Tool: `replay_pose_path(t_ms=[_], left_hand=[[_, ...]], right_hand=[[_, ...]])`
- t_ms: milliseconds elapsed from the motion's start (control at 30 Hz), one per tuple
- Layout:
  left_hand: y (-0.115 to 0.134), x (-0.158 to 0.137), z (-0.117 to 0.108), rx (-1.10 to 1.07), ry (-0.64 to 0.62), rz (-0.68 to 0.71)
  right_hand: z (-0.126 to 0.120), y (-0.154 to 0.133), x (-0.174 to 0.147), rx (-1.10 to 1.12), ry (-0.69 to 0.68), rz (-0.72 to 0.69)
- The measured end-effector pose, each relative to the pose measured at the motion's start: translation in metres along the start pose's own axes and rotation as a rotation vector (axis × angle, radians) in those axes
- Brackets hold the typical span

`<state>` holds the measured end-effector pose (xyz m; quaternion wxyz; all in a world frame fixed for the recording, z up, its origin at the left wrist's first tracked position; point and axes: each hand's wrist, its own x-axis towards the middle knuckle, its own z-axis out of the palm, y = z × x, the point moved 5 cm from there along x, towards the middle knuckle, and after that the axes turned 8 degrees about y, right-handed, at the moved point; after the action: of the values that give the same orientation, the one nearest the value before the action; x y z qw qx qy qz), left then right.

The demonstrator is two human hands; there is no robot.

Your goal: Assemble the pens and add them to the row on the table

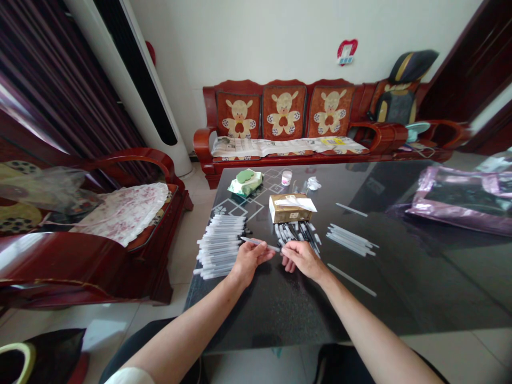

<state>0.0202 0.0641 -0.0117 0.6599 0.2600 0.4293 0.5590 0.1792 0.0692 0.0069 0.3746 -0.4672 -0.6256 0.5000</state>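
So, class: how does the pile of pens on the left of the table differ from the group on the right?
1. The left pile holds many pens; the right group holds only a few.
2. The left pile is stacked in a long tidy column; the right group lies in a loose, slanted fan.

Both are slim and pale and lie flat on the dark table.

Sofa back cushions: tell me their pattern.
The sofa back cushions are orange-red, each with a cream bear figure; head view.

Tissue box (290,208), green wipes pack (245,182), red wooden sofa (288,120) behind
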Motion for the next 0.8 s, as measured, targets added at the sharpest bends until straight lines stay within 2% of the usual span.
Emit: replay_pose_path(t_ms=[300, 800], left_hand=[[-0.0009, -0.0012, 0.0012, -0.016, -0.007, -0.008], [-0.0018, -0.0031, 0.0016, -0.019, -0.021, 0.011]], right_hand=[[-0.0011, 0.0054, 0.0018, 0.083, 0.086, 0.023], [-0.0013, -0.0015, -0.0011, -0.005, 0.117, 0.011]])
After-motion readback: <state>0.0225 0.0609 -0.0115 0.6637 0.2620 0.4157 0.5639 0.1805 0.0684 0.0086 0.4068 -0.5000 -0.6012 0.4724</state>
